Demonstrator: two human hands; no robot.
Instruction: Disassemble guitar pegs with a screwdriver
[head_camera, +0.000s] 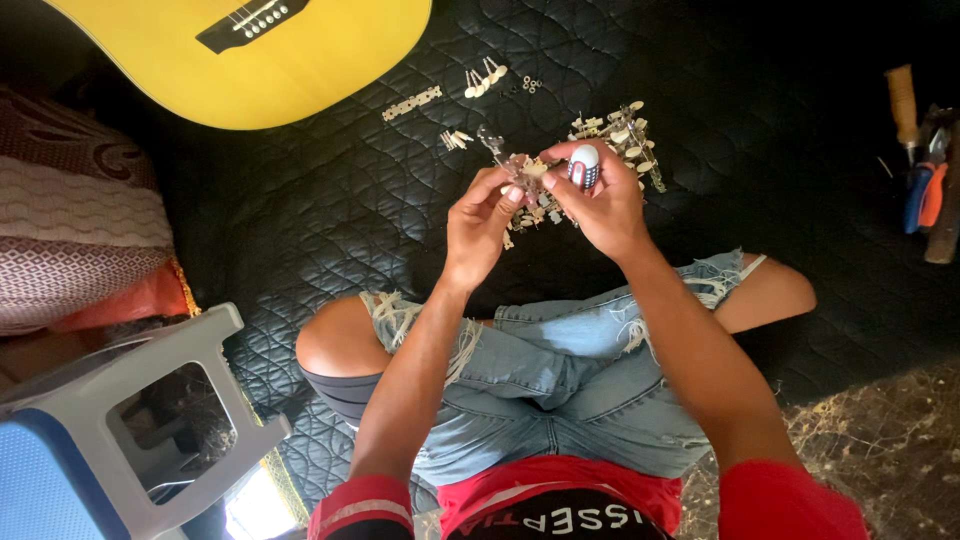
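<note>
My left hand (478, 222) pinches a small metal tuning-peg strip (512, 165) by its end, held up over my crossed legs. My right hand (598, 200) grips a short screwdriver with a round white and red-striped handle (584, 165), its tip against the strip. Both hands meet above the black quilted mat (330, 210). Just beyond them lies a pile of tuning pegs with cream knobs (622, 135). Part of the strip is hidden by my fingers.
A yellow acoustic guitar body (270, 60) lies at the top left. Loose pegs (485, 80), a metal plate (412, 103) and small washers (531, 84) lie scattered near it. Pliers and other tools (925, 180) lie at the right edge. A grey stool (150, 420) and patterned cushions (70, 220) stand to the left.
</note>
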